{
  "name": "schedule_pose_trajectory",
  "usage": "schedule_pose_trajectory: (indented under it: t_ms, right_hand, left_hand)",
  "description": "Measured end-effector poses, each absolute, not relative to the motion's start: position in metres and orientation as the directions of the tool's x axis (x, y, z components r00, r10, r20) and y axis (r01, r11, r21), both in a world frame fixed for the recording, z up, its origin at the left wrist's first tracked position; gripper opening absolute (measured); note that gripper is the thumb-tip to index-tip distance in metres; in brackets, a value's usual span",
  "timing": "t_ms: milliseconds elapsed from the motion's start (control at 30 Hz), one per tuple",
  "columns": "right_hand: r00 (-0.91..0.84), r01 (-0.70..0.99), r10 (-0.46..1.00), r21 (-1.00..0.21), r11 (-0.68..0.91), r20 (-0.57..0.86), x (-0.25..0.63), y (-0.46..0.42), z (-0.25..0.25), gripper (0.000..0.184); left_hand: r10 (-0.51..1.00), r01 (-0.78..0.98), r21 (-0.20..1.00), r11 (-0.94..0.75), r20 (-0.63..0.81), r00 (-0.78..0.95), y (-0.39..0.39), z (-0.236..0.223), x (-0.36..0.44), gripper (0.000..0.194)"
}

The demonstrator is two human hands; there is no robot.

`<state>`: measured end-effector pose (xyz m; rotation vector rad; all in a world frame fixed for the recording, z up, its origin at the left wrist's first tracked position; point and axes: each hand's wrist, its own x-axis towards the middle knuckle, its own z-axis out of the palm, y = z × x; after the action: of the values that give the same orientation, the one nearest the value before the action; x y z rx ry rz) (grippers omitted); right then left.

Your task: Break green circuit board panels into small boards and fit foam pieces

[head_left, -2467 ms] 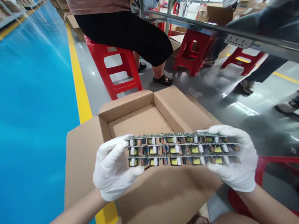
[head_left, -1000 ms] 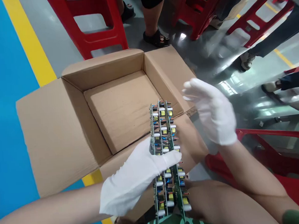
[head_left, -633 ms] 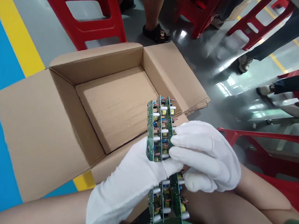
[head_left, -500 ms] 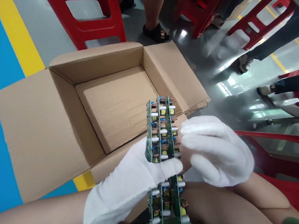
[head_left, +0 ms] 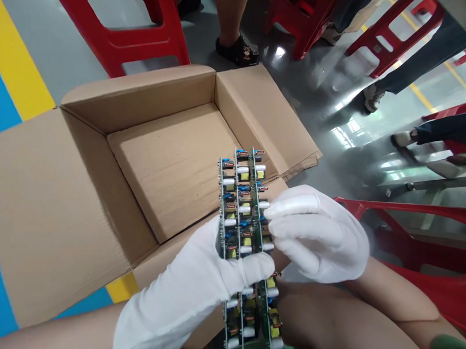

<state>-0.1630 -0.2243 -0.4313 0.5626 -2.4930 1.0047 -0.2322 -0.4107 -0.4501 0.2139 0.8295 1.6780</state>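
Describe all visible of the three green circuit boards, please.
The three long green circuit boards stand side by side, edge-on, bearing white, yellow, blue and black components. The white-gloved left hand grips them, thumb across; the white-gloved right hand is at the rightmost board, contact unclear. Beyond lies an open brown cardboard box.

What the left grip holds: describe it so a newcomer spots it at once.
Find the open cardboard box, then the white-gloved left grip at its near side. It holds three long circuit boards on edge, side by side. Their rows of small white, yellow and blue parts set them apart from the plain brown box.
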Motion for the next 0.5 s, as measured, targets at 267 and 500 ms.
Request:
schedule_pose_trajectory:
  t_ms: [267, 500]
  right_hand:
    - [-0.809, -0.552, -0.301, -0.477, 0.684, 0.505, -0.159, -0.221, -0.439, 0.022]
    - [-0.798, -0.548, -0.333, -0.375, 0.748, 0.502, -0.152, -0.223, -0.440, 0.026]
  left_hand:
    - [0.901, -0.784, 0.619, -0.057, -0.307, -0.307, -0.411, -0.452, -0.230, 0.031]
    - [0.886, -0.712, 0.698, -0.072, -0.283, -0.367, -0.410, -0.454, -0.232, 0.035]
